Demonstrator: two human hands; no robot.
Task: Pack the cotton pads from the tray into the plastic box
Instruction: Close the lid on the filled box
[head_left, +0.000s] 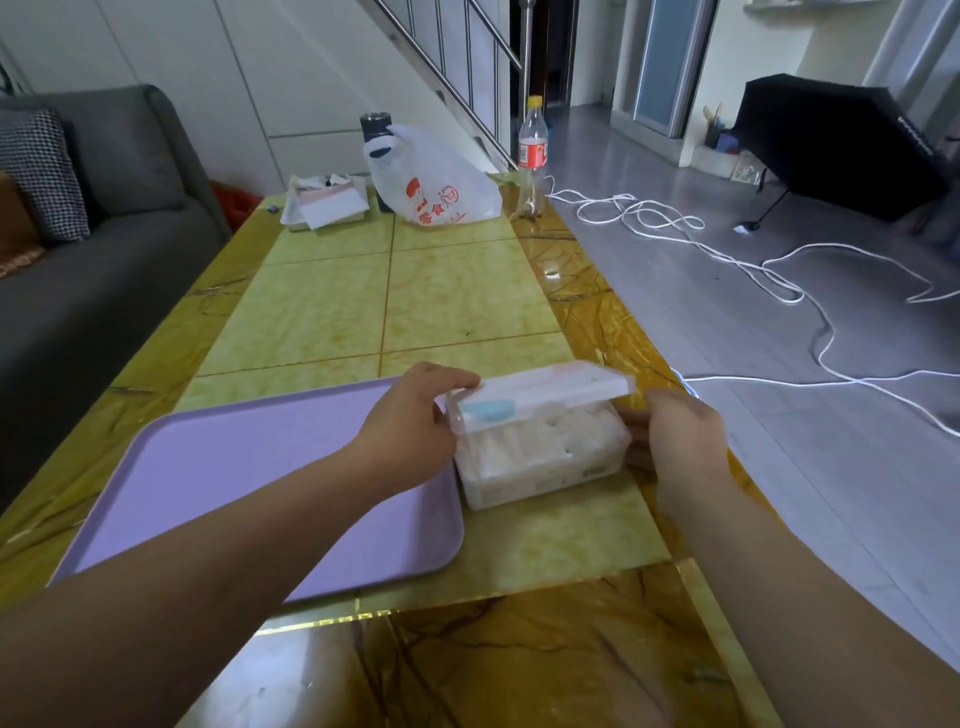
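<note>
While the plastic box (540, 467) stands on the bench (467, 291), its tilted lid (550, 387) is pinched by the fingers (452, 382) of the left hand (410, 421). The box's right wall is gripped by the right hand (680, 436).

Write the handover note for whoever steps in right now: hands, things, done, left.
Left hand: pinches the left end of the lid, which sits tilted over the plastic box, not yet shut.
Right hand: holds the box's right end.
Things: cotton pads fill the box, which stands on the table right beside the purple tray.
Done: no pads show on the visible part of the tray.
Left: probably just press the lid shut.
</note>
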